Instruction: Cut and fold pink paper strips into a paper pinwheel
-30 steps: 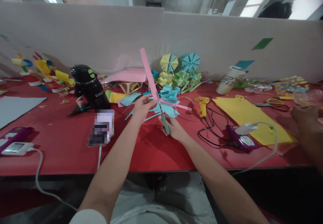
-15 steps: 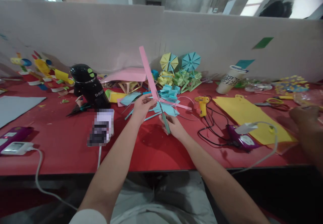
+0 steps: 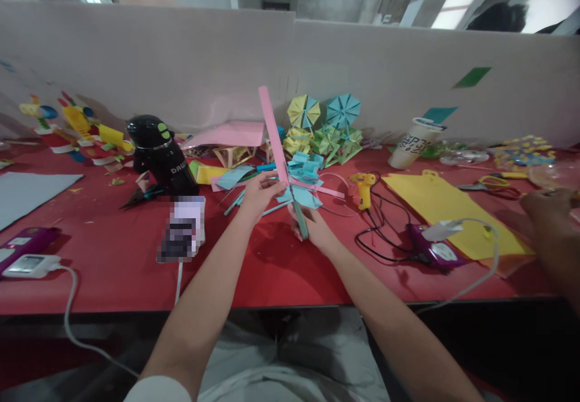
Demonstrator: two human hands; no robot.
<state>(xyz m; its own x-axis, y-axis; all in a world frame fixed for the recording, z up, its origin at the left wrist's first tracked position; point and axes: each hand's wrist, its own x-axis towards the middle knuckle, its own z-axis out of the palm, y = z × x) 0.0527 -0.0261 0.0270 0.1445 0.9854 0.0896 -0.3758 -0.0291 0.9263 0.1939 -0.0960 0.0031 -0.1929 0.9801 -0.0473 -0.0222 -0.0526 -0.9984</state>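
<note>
Pinched between the fingers of my left hand (image 3: 261, 195) is the lower end of a long pink paper strip (image 3: 272, 131), which leans up and to the left. My right hand (image 3: 309, 228) grips green-handled scissors (image 3: 299, 219), their blades pointing up at the strip's lower end. Whether the blades are parted is too small to tell. Behind my hands lie blue paper pieces (image 3: 304, 169) and another pink strip (image 3: 324, 190) on the red table (image 3: 281, 275).
A black bottle (image 3: 158, 154) and a phone (image 3: 183, 230) stand and lie to the left. On the right are a yellow glue gun (image 3: 363, 189) with its cable, yellow sheets (image 3: 448, 214), a cup (image 3: 413, 142) and another person's hand (image 3: 549, 208). Paper umbrellas (image 3: 343, 110) are behind.
The pink strip and the scissors have shifted slightly to the right, together with my left hand. The strip stands a little more upright.
</note>
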